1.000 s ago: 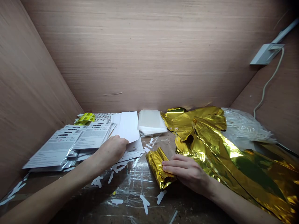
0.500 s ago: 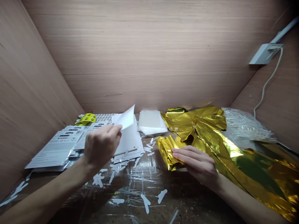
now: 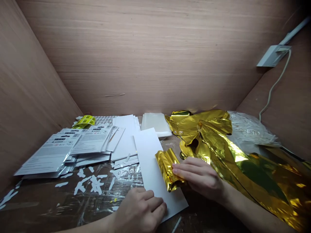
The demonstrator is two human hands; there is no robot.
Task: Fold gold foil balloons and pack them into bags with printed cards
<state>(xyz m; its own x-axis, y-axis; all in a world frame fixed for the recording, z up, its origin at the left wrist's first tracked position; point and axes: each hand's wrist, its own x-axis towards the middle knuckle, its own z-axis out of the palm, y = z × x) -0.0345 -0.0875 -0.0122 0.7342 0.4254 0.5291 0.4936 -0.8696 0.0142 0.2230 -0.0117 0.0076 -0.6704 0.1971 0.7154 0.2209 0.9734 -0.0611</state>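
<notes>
A long white card (image 3: 152, 152) lies slanting across the front of the table. My left hand (image 3: 141, 208) is closed on its lower left edge, with the fingertips partly hidden. In my right hand (image 3: 200, 178) is a folded gold foil balloon (image 3: 168, 168), a flat crinkled packet pinched at its right side; the thumb is out of sight. The packet is over the card's right edge. Behind that hand spread more gold foil balloons (image 3: 213, 142), unfolded and overlapping. A stack of white cards (image 3: 125, 136) lies behind the card, further left.
Printed packages (image 3: 52, 152) are piled at the left, with a yellow label strip (image 3: 85, 121) behind. Clear bags (image 3: 155, 124) lie at the back centre. White paper scraps (image 3: 96, 184) litter the table. A plastic bag of white pieces (image 3: 254, 127) sits back right, below a cable (image 3: 269, 89).
My left hand has brought a white card from the stack toward me and down to the right. The folded balloon in my right hand is now over that card, slightly nearer me.
</notes>
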